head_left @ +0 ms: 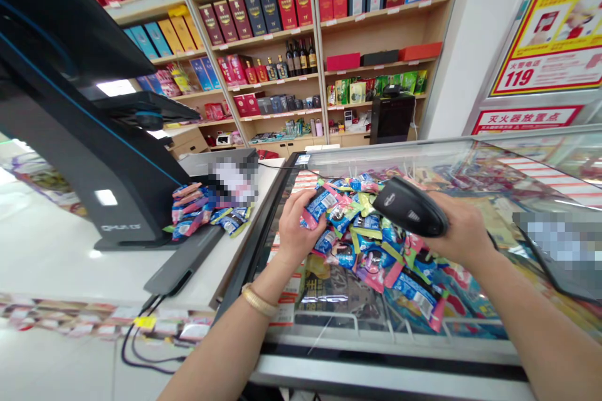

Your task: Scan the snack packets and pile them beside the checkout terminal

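My left hand (295,225) is closed round a small blue and pink snack packet (320,203), held just above a heap of colourful snack packets (399,276) on a glass counter top (329,301). A gold bracelet (258,301) sits on that wrist. My right hand (463,232) grips a black handheld barcode scanner (411,205), whose head points left toward the held packet, a short gap away. Under the glass, boxed goods show dimly.
A black checkout terminal (94,156) stands at left on a white counter, with a second pile of packets (202,213) beside its base and cables (141,351) hanging below. Shelves of boxed goods and bottles (282,31) fill the back wall. A red and yellow poster (555,25) hangs right.
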Tool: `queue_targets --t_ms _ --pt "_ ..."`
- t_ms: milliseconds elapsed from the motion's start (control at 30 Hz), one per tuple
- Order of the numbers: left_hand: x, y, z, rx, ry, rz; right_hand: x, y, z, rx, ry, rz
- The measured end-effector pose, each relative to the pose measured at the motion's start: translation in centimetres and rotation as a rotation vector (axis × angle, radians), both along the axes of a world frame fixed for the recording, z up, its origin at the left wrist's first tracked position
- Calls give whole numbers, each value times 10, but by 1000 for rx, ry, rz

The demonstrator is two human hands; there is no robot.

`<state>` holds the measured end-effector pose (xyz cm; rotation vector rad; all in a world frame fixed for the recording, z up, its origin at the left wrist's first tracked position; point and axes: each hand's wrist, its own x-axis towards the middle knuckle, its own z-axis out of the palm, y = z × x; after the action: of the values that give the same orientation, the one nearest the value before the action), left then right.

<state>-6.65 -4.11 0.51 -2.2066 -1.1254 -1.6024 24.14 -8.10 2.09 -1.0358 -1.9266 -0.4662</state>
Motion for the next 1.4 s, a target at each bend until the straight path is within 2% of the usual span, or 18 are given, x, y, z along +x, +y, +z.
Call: queue_targets --t_ms 133,267,367,500,600,700,800,900,967,1033,1133,1200,1267,1400 --pt "15 8 11 -98 -42 -94 16 6 -4 98 45 -149" --pt "36 22 18 -194 -13 -166 21 10 -6 104 62 -211" --pt "49 34 14 -278 -26 -88 19 11 -6 107 54 -195" --pt "59 43 0 -460 -4 56 16 12 -4 159 49 -153" --pt "59 42 -7 -583 89 74 16 12 -4 181 35 -146" --pt "54 39 -5 -578 122 66 17 12 -5 181 26 -152" --pt "39 36 3 -512 105 91 19 12 -7 188 28 -164" --pt "9 35 12 -483 87 192 19 12 -8 207 17 -205" --pt "-17 34 17 -489 91 321 18 12 -7 218 2 -220" --pt "-47 31 22 -519 122 504 17 11 -5 237 -24 -210" --pt "-88 20 27 -628 241 780 15 10 -2 274 -67 -185" --pt "-111 12 28 -700 327 908 14 10 -2 281 -83 -175" --pt "-127 5 27 -779 416 972 14 9 -3 272 -95 -163" --pt "-143 -1 20 -858 571 964 12 8 -4 266 -109 -149"
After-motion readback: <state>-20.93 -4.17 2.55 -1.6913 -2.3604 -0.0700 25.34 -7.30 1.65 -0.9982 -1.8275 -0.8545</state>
